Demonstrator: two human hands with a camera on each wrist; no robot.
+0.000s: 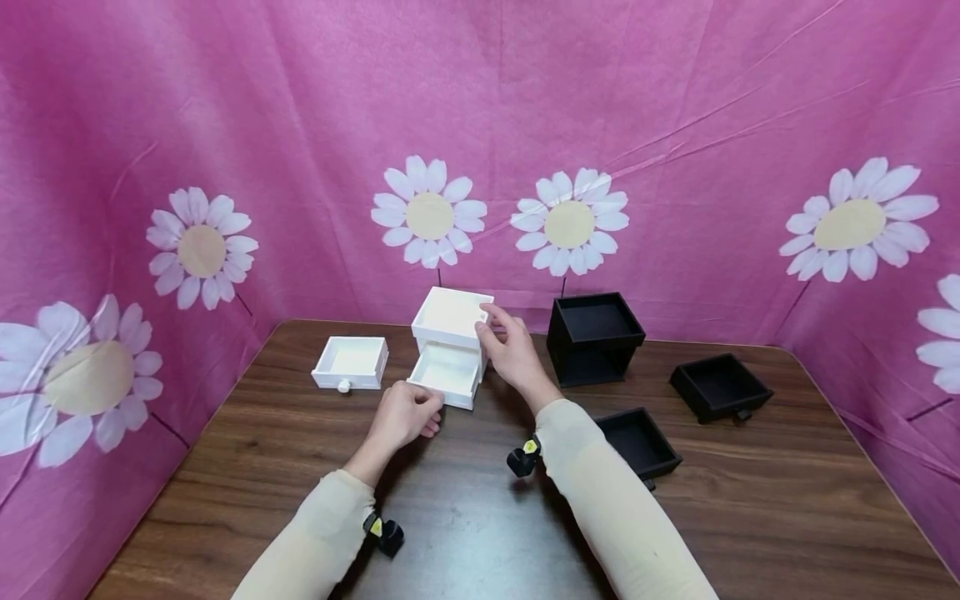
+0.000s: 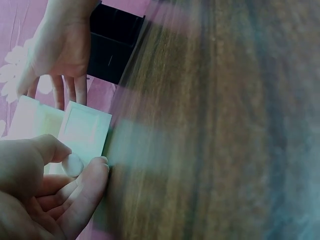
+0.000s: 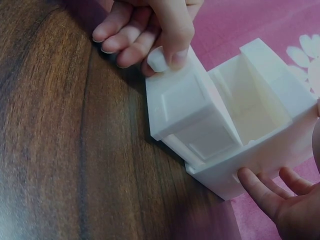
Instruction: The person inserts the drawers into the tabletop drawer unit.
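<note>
A white two-slot cabinet (image 1: 453, 314) stands at the back middle of the table. From its lower slot juts a white drawer (image 1: 444, 372), partly pulled out or in; the slot above shows a gap. My left hand (image 1: 406, 412) pinches the drawer's round white knob (image 2: 73, 165) between thumb and forefinger. At the cabinet's right side is my right hand (image 1: 510, 347), its fairly straight fingers (image 3: 260, 192) touching the side wall. Another white drawer (image 1: 350, 358), its knob facing me, lies to the left, apart from the cabinet.
A black cabinet (image 1: 596, 338) with an open front stands right of the white one. One black drawer (image 1: 722, 387) lies at the far right; another black drawer (image 1: 637, 443) is partly hidden by my right sleeve. Behind the wooden table (image 1: 465, 517) hangs a pink flowered cloth (image 1: 480, 100).
</note>
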